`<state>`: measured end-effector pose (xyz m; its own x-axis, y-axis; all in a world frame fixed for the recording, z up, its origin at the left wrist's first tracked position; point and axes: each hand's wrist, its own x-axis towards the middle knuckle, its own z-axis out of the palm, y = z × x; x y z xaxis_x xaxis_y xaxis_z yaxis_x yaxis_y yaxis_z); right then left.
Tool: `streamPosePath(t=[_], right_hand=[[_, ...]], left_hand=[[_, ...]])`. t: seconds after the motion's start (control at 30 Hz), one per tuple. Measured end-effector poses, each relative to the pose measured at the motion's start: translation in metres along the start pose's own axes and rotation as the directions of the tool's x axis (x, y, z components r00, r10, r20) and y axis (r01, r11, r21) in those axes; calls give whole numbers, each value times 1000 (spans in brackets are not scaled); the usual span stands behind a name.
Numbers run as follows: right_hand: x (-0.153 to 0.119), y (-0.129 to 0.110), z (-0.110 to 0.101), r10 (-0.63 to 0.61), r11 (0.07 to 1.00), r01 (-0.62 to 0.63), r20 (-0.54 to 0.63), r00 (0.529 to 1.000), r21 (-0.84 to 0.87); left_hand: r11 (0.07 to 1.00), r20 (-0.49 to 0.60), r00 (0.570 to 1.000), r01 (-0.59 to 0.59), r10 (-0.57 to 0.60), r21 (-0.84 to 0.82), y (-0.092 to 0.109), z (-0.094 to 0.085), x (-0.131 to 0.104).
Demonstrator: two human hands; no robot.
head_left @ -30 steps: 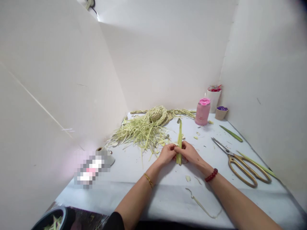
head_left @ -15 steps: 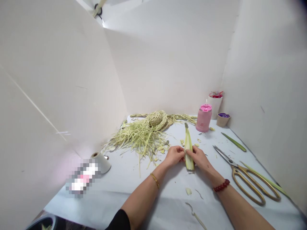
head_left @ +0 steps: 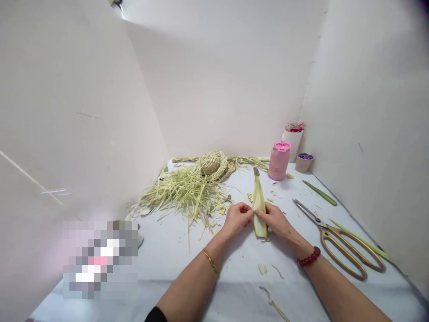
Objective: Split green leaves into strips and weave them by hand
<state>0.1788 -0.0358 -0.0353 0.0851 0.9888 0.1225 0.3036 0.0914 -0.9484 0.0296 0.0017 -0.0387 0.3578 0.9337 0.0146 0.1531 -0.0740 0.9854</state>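
A pale green leaf strip (head_left: 258, 199) lies lengthwise on the white table (head_left: 187, 264), its tip pointing away from me. My left hand (head_left: 236, 218) pinches its left edge near the wide lower end. My right hand (head_left: 276, 220) grips the same end from the right, thumb on top. The strip looks spread flat and wide between my fingers. A gold bracelet is on my left wrist and a red bead bracelet on my right.
A heap of cut straw strips (head_left: 186, 190) and a woven straw piece (head_left: 212, 161) lie behind my hands. Gold-handled scissors (head_left: 338, 236) rest at the right, beside green leaf strips (head_left: 319, 192). A pink jar (head_left: 279, 160) and two cups (head_left: 304, 162) stand at the back right.
The leaf strip has gone from a narrow folded stem to a wider, opened flat piece between my fingers. My hands stay together on its lower end; the view has shifted.
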Motion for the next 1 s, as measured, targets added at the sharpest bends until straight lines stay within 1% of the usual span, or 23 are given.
streamPosePath(t=[0.07,0.13,0.23,0.33,0.43,0.53,0.63,0.67,0.73,0.83,0.9,1.0], right_hand=[[0,1,1,44,999,-45,39,998,25],[0,3,1,58,998,-60,68,996,26],[-1,4,-1,26,999,-28,75,997,24],[-1,2,-2,-1,1000,-1,81,997,23],[-3,-2,0,-51,998,54,55,997,-41],[-5,-6,3,-95,984,93,-5,995,-154],[-6,-9,5,-128,971,116,-46,991,-209],[-6,-9,5,-127,973,115,-48,991,-199],[-6,-9,4,-86,988,82,-23,996,-129],[-5,-7,4,10,1000,-10,24,1000,7],[-4,-6,4,56,996,-56,-1,998,65],[-3,-4,5,94,988,-82,-80,992,133]], left_hand=[[1000,-4,1000,-5,5,6,1,-1,-1],[1000,7,1000,-8,8,14,3,-2,-1],[999,55,998,-24,21,47,4,-4,-2],[992,124,990,-74,60,106,5,-5,-2],[978,186,979,-118,85,171,7,-8,-3],[962,220,971,-141,89,234,11,-10,-6],[966,265,960,-148,89,212,15,-12,-8],[974,289,954,-141,86,177,16,-13,-9],[990,320,944,-112,79,84,18,-12,-9],[998,292,954,-67,69,-19,18,-10,-7],[997,267,961,-66,73,-37,16,-8,-7],[990,233,962,-142,140,-10,11,-4,-7]])
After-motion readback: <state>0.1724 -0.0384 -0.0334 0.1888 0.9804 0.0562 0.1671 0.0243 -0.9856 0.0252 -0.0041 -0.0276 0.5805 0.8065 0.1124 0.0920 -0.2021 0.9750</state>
